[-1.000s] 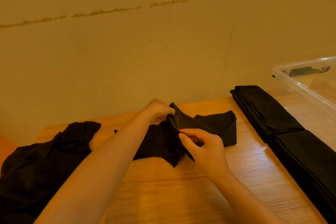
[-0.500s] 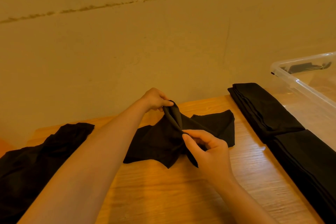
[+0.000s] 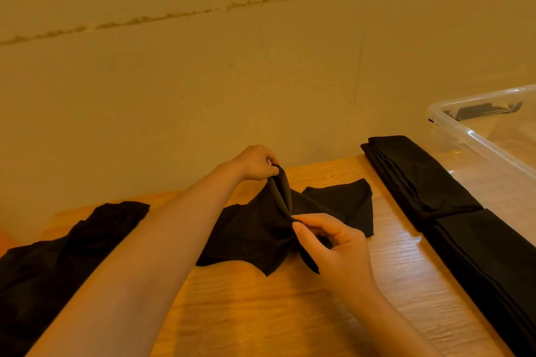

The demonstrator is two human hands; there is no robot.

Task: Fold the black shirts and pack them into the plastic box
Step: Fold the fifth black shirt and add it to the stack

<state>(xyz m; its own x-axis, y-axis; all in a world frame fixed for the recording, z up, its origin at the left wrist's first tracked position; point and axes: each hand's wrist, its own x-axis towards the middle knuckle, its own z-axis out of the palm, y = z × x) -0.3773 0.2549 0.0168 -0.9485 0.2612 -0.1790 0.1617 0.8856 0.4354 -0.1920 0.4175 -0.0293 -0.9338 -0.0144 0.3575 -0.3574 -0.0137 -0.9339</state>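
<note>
A black shirt (image 3: 255,229) is lying crumpled in the middle of the wooden table (image 3: 261,313), and both hands are working on it. The left hand (image 3: 255,164) is pinching a raised ridge of the cloth at its far end, fingers curled round the fabric and lifting it off the table. The right hand (image 3: 333,246) is pinching the near end of the same ridge between thumb and fingertips — so the fold is standing up between the two hands while the rest of the shirt is spreading flat to either side.

To the left, a heap of unfolded black shirts (image 3: 58,249) is sprawling over the table's edge. To the right, two folded black shirts (image 3: 420,180) are lying end to end in a row, the nearer one running out of the picture. Just beside them, at the far right, a clear plastic box (image 3: 478,136) is standing open — a dark piece is showing at its far end, too small to identify. A plain wall (image 3: 261,66) is rising behind the table.
</note>
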